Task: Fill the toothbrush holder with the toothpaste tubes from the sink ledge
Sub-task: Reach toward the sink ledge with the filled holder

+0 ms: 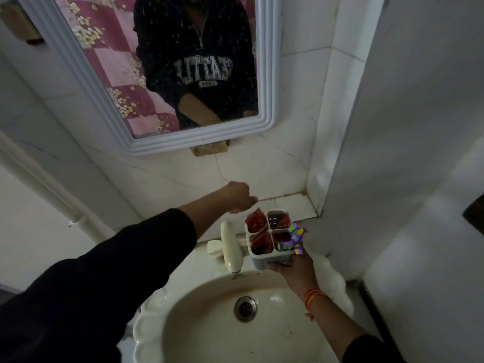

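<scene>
My right hand [293,268] grips the white toothbrush holder [264,259] from below and holds it above the sink's back right. The holder has four compartments. Red toothpaste tubes [255,222] stand in them, and a purple and green tube [292,238] sticks out of the front right one. My left hand [239,196] reaches over the tiled ledge [290,205] just behind the holder, knuckles up and fingers curled down. Whether the left hand holds anything is hidden.
A cream tap [230,247] stands at the back of the scalloped white sink [209,323], right beside the holder. A white-framed mirror [269,100] hangs on the wall above. A wall corner closes in on the right.
</scene>
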Tool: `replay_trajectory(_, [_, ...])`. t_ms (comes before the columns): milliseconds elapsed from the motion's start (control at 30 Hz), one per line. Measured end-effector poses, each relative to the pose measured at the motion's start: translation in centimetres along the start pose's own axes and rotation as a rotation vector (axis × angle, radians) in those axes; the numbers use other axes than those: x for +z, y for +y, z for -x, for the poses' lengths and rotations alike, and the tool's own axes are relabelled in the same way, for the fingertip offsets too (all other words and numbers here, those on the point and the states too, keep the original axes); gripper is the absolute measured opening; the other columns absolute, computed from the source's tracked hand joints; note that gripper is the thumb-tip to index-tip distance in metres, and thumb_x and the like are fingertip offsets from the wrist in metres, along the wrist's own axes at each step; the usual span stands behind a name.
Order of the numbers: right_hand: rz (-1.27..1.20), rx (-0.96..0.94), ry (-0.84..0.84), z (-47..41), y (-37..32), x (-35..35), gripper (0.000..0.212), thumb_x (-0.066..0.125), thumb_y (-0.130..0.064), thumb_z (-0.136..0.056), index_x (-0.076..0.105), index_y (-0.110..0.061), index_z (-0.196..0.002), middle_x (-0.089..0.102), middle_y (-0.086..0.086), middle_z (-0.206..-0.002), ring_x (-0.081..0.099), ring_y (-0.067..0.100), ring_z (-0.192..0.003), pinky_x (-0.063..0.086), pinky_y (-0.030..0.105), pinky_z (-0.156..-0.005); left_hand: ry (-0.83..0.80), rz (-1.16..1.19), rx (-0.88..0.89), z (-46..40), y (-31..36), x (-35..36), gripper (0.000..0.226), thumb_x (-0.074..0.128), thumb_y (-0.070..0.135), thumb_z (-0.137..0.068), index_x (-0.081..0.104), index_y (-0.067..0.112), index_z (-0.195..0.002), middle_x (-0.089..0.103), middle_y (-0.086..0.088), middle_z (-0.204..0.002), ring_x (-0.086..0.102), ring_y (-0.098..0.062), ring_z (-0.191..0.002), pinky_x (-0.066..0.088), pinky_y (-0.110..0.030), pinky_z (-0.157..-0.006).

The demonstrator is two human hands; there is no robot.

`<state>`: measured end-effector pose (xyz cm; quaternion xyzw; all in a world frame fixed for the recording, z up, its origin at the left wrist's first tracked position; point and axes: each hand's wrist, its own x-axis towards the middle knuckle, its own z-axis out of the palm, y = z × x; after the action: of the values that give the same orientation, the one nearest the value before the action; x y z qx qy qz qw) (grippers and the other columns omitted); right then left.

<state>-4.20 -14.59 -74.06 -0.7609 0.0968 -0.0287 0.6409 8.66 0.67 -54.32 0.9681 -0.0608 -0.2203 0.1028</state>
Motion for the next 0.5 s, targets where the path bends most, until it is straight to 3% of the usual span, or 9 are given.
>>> replay_trajectory(100, [-0.003, 0.015, 0.027, 0.1, 0.3, 0.2, 0.075, 0.091, 0.012, -0.06, 0.06, -0.029, -0.115, 0.069, -0.015, -0.107, 0.064, -0.02, -0.094, 0.052, 0.002, -0.079, -0.246, 0.289, -0.126, -1.0, -0.1, 2.4, 0.056, 0.041, 0.05, -0.104, 0.059, -0.002, -0.113, 0.068, -0.014, -0.088, 0.066, -0.022, -0.063, 0.059, -0.029, -0.057])
replay_trajectory(167, [0.026, 0.025, 0.055, 0.1, 0.4, -0.2, 0.072, 0.092, 0.007, -0.06, 0.064, -0.037, -0.108, 0.073, -0.015, -0.104, 0.068, -0.007, -0.098, 0.057, 0.013, -0.084, -0.215, 0.412, -0.156, -1.4, 0.5, 3.0, 0.06, 0.043, 0.053, -0.102, 0.057, -0.003, -0.118, 0.067, -0.019, -0.097, 0.07, -0.025, -0.062, 0.063, -0.032, -0.056])
replay_trajectory(267, [0.05, -0.017, 0.089, -1.0, -0.6, -1.6, 0.062, 0.094, -0.005, -0.062, 0.07, -0.037, -0.109, 0.078, -0.011, -0.103, 0.073, 0.012, -0.104, 0.06, 0.035, -0.09, -0.112, 0.526, -0.16, -2.6, 1.4, 2.2, 0.063, 0.049, 0.059, -0.097, 0.061, -0.001, -0.111, 0.071, -0.02, -0.102, 0.074, -0.03, -0.067, 0.065, -0.037, -0.065])
replay_trajectory(400, [0.042, -0.024, 0.128, -5.3, -3.5, -4.2, 0.063, 0.09, 0.005, -0.064, 0.069, -0.02, -0.117, 0.074, -0.009, -0.096, 0.071, 0.021, -0.099, 0.058, 0.039, -0.089, -0.088, 0.818, -0.125, -4.8, 2.8, 0.7, 0.067, 0.049, 0.066, -0.092, 0.065, 0.008, -0.121, 0.072, -0.016, -0.113, 0.073, -0.033, -0.098, 0.062, -0.041, -0.084])
replay_trajectory(500, [0.05, 0.006, 0.125, -8.7, -4.7, -5.7, 0.064, 0.088, 0.011, -0.065, 0.068, -0.005, -0.124, 0.072, 0.002, -0.102, 0.067, 0.022, -0.102, 0.058, 0.033, -0.09, -0.059, 1.061, -0.152, -6.4, 4.3, 1.0, 0.057, 0.049, 0.06, -0.093, 0.063, 0.013, -0.122, 0.068, -0.014, -0.118, 0.068, -0.029, -0.1, 0.058, -0.039, -0.086])
